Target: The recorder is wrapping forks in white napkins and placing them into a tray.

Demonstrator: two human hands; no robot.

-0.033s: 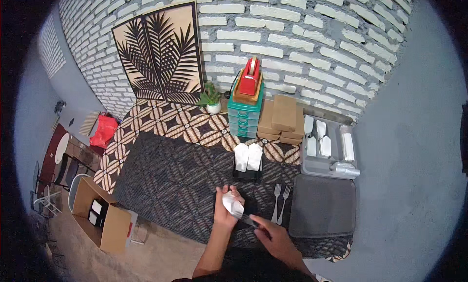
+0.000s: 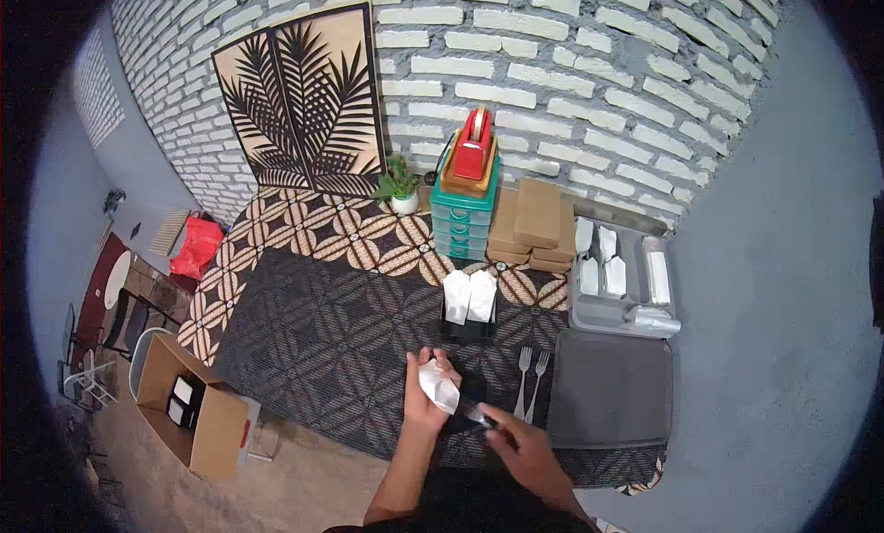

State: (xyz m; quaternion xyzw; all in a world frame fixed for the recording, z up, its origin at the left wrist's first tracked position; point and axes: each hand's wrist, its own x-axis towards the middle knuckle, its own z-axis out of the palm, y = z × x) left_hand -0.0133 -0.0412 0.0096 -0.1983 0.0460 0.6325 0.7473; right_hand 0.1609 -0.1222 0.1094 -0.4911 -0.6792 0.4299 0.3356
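My left hand (image 2: 421, 410) is closed around a white paper sleeve (image 2: 438, 388), holding it tilted above the dark placemat. Just right of the sleeve, my right hand (image 2: 525, 450) pinches a shiny piece of cutlery (image 2: 479, 416); motion blurs it, so its kind is unclear. The cutlery points toward the sleeve's lower end, apart from it. Two metal forks (image 2: 523, 372) lie side by side beyond my right hand. Farther back, a small black holder (image 2: 467, 331) carries two filled white sleeves (image 2: 469, 296) leaning together.
A grey lid or tray (image 2: 610, 390) lies at the right, below a grey compartment tray (image 2: 580, 319) with white packets. Brown boxes (image 2: 538, 214), a green drawer unit (image 2: 460, 227) topped by a red tape dispenser (image 2: 474, 151), and a plant (image 2: 398, 179) line the wall. An open carton (image 2: 217, 432) stands left.
My right hand and its cutlery have shifted slightly right, away from the sleeve. The left hand stays nearly in place, the sleeve tipped a little differently.
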